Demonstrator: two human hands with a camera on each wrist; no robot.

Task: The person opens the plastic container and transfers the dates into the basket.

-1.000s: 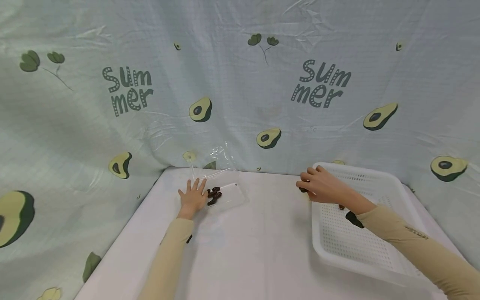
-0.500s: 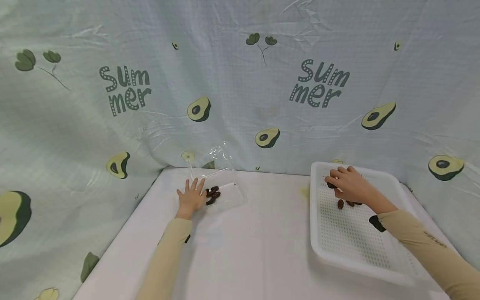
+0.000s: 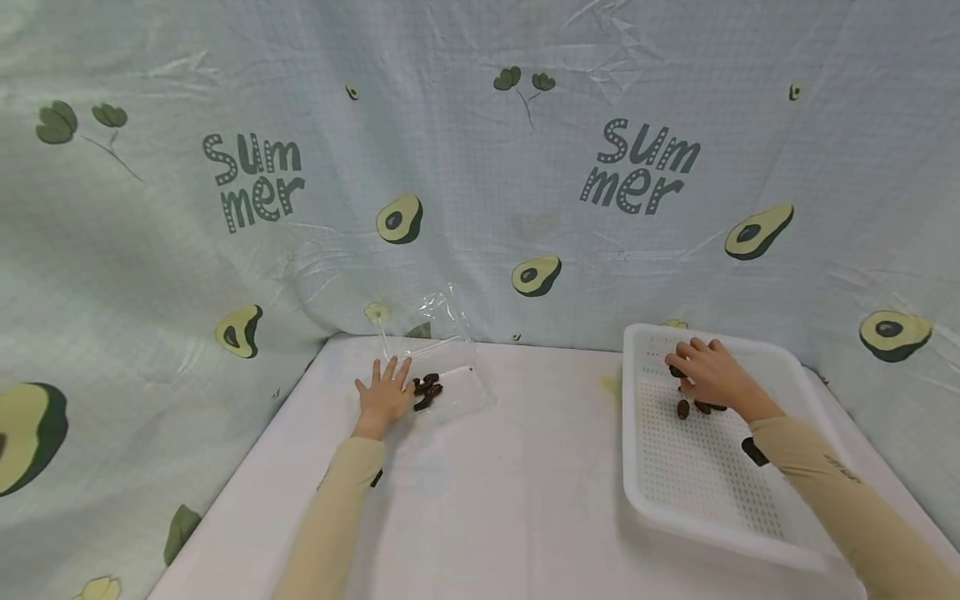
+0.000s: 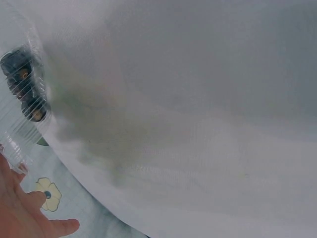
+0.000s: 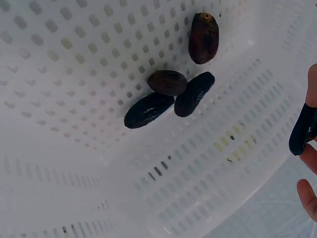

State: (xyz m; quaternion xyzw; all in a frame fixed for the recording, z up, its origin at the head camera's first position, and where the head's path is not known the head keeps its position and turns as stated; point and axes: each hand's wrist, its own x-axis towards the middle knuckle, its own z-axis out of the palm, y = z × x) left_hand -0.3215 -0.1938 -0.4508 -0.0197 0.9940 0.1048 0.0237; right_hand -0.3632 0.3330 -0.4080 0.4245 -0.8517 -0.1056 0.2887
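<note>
My right hand [image 3: 708, 377] pinches a dark brown date [image 5: 301, 131] between thumb and fingers, above the far left part of a white perforated plastic basket [image 3: 633, 467]. On the basket's floor lie several dates [image 5: 203, 39], some glossy black, others reddish brown. My left hand [image 3: 384, 402] is spread, fingers pointing away, against the left side of a clear plastic clamshell box [image 3: 471, 390]. Several more dates [image 3: 427, 390] are heaped in the box's left part, beside the fingertips. In the left wrist view, that hand [image 4: 22, 210] shows at the lower left corner, close to the clear wall.
The box's transparent lid [image 3: 442, 315] stands raised behind it, near the curtain. A white-covered table [image 3: 525, 483] bears everything. Behind and around the sides hangs a pale curtain [image 3: 465, 167] printed with avocados and lettering.
My right hand has moved right, from the basket's left rim to over its inside, with the date still pinched. The dates on the basket floor have come into view. My left hand stays in place.
</note>
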